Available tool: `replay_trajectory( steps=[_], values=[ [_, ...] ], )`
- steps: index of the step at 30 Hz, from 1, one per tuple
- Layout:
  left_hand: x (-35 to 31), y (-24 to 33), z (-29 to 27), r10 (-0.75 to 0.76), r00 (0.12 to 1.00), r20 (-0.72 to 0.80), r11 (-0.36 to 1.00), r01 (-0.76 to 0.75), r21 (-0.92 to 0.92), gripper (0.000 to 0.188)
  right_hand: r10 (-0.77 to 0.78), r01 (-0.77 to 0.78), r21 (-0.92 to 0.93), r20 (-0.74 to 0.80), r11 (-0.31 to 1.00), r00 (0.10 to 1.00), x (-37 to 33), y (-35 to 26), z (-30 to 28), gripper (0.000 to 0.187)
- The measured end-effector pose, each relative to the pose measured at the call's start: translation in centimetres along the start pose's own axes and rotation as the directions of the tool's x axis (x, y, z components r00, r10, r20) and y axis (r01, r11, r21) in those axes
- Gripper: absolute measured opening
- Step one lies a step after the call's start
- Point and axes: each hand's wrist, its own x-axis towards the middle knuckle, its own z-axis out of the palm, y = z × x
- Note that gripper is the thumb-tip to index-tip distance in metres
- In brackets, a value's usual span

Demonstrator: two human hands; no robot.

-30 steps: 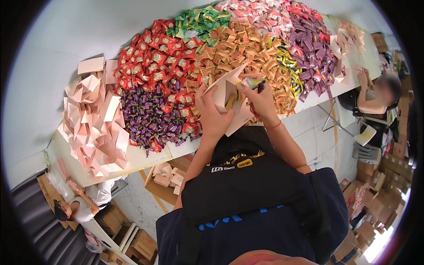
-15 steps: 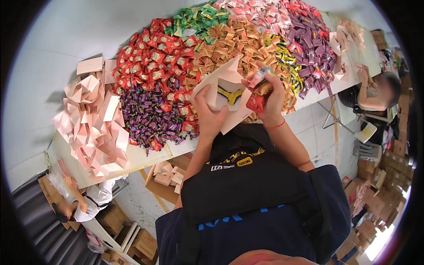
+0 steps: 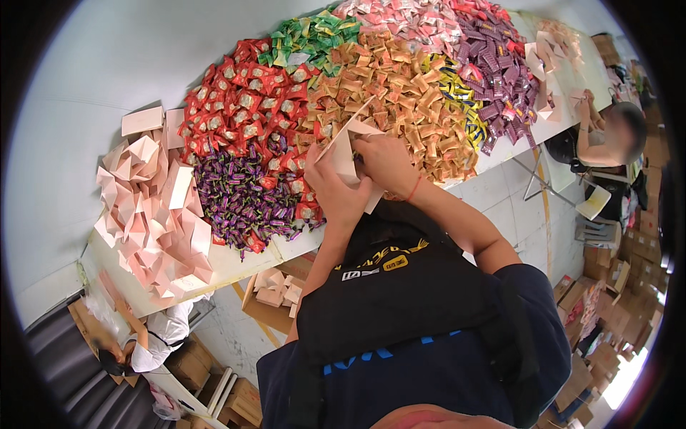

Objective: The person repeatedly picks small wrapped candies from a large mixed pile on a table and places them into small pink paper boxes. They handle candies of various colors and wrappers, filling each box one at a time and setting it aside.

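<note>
Had a heap of pale pink folded cartons [image 3: 153,214] at far left on the white table [image 3: 236,270], then purple-wrapped candies [image 3: 236,196] and red packets [image 3: 246,100]. Clamped the left hand [image 3: 336,191] on 1 pale pink carton [image 3: 344,160], open and tilted in front of the candy piles. Held the right hand [image 3: 387,163] at the carton's opening, with fingertips mostly hidden; could not tell their grip. Had orange packets [image 3: 411,93] beyond, then yellow-and-dark packets [image 3: 457,96], maroon packets [image 3: 504,75] and 1 co-worker [image 3: 600,149] at far right.
</note>
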Motion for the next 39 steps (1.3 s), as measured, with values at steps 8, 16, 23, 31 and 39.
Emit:
replay_trajectory(
  steps=[8, 16, 23, 31, 39],
  values=[
    [-0.9, -2.4, 1.2, -0.100, 0.995, 0.008, 0.989, 0.100, -0.104, 0.069, -0.159, 0.168, -0.043, 0.158, 0.985, 0.975, 0.8, 1.1, 3.0, 0.012],
    [-1.3, -2.4, 1.7, -0.124, 0.989, 0.082, 0.981, 0.135, -0.143, 0.069, 0.009, -0.011, 0.042, 0.041, 0.999, 0.999, -1.0, 1.2, 2.0, 0.013],
    [-2.1, -2.3, 2.3, -0.146, 0.980, 0.138, 0.981, 0.161, -0.105, 0.068, -0.270, 0.340, -0.120, 0.393, 0.933, 0.879, -1.1, 2.6, 3.5, 0.011],
    [-2.2, -2.5, 2.3, -0.147, 0.980, 0.133, 0.966, 0.171, -0.196, 0.064, -0.496, 0.527, -0.072, 0.251, 0.847, 0.831, -1.5, 3.8, 3.3, 0.010],
    [-1.9, -3.7, 2.9, -0.214, 0.972, 0.099, 0.942, 0.232, -0.241, 0.061, 0.277, -0.527, 0.783, 0.454, 0.329, 0.847, -0.1, 4.0, -4.9, 0.011]
  ],
)
